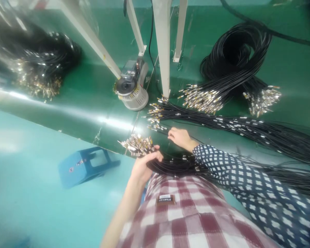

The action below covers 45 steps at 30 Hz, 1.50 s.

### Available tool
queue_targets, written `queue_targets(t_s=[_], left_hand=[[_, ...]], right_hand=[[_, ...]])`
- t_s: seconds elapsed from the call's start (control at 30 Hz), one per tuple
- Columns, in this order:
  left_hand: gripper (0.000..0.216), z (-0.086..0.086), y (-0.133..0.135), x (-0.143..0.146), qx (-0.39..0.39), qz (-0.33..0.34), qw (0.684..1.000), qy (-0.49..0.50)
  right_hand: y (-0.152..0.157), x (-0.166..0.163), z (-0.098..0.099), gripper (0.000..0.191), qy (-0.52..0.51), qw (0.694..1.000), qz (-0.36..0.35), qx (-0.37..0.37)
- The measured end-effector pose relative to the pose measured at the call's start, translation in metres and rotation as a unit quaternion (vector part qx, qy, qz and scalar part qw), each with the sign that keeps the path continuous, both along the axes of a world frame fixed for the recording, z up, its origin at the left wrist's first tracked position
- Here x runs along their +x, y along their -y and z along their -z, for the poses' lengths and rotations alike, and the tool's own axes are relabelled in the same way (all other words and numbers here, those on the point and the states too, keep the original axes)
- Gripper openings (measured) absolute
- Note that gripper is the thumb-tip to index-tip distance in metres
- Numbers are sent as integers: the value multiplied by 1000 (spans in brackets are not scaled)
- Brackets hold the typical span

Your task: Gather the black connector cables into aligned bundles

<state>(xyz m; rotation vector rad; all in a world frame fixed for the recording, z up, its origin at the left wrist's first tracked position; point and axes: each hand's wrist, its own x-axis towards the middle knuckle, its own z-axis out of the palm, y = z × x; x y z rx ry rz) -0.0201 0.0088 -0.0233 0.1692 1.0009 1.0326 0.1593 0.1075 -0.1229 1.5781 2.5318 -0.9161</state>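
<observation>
the left hand (144,166) is grasping the near cable bundle (175,166) by the near edge of the worktop (80,123); the right hand (180,138) is pinching thin cables (158,127) in the gap before the long bundle (209,119)

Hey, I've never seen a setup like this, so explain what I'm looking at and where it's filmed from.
There's no robot here: these are a person's own bare hands, seen from a camera worn on their head, looking forward and down. It's the only view.

The left hand holds a bundle of black cables with metal ends. The right hand is at some thin cables; its exact grip is hard to make out.

On the green table lie a long cable bundle, a coiled one and a blurry heap at far left, with a round whitish device between.
</observation>
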Motion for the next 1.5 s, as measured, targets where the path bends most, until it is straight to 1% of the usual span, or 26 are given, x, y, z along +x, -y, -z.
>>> queue_targets(t_s=[0.1,0.2,0.27,0.37,0.43,0.5,0.57,0.6,0.67,0.7,0.73,0.77,0.83,0.9,0.97,1.03,1.13,1.2,1.27,1.3,1.37,1.43,1.5], left_hand=[[28,0,1,1,11,-6,1000,-9],[25,-4,8,2,29,6,1000,-8],[24,-10,15,2,70,36,997,1],[25,-22,25,4,138,89,986,-6],[25,-27,29,5,158,116,980,-18],[27,-29,30,6,174,139,975,-10],[31,-29,30,8,202,197,959,28],[33,-30,29,9,217,238,945,50],[39,-34,29,11,249,323,909,86],[42,-37,30,12,269,351,892,95],[43,-41,31,13,293,359,881,98],[43,-45,33,14,322,351,874,97],[34,-52,40,15,376,322,864,92],[26,-57,47,16,391,305,864,85],[32,-59,53,18,359,281,888,60],[39,-60,58,21,315,239,918,23],[35,-58,62,23,251,173,952,-13],[30,-56,64,22,193,124,973,-35],[25,-55,65,21,154,78,983,-60],[23,-55,65,20,147,60,985,-73],[21,-53,62,20,149,43,985,-82],[20,-48,57,20,147,23,986,-78],[21,-42,51,20,132,-7,989,-73]], right_hand=[[6,0,6,23,9,1000,-11,12],[14,13,0,23,19,1000,-19,15],[21,32,-6,19,30,999,-22,8],[33,72,-17,15,45,999,-26,-10],[40,96,-25,16,55,998,-27,-21],[46,113,-32,18,63,997,-26,-28],[49,123,-38,21,64,997,-24,-32],[50,126,-40,23,63,997,-22,-34],[51,133,-43,26,60,997,-10,-37],[52,136,-44,27,59,997,0,-40],[52,140,-45,26,56,997,12,-43],[53,145,-46,25,52,997,25,-47],[56,152,-46,20,37,996,51,-57],[57,157,-46,15,12,994,79,-75],[58,157,-45,16,-24,989,107,-97],[56,151,-41,21,-69,981,132,-121],[48,132,-28,24,-129,964,173,-154],[39,115,-15,26,-155,951,201,-177],[29,98,-3,27,-175,940,217,-195],[24,90,2,28,-185,936,221,-201],[13,76,7,29,-209,929,231,-201],[5,67,5,28,-243,920,243,-190],[1,64,-7,27,-287,908,246,-181]])
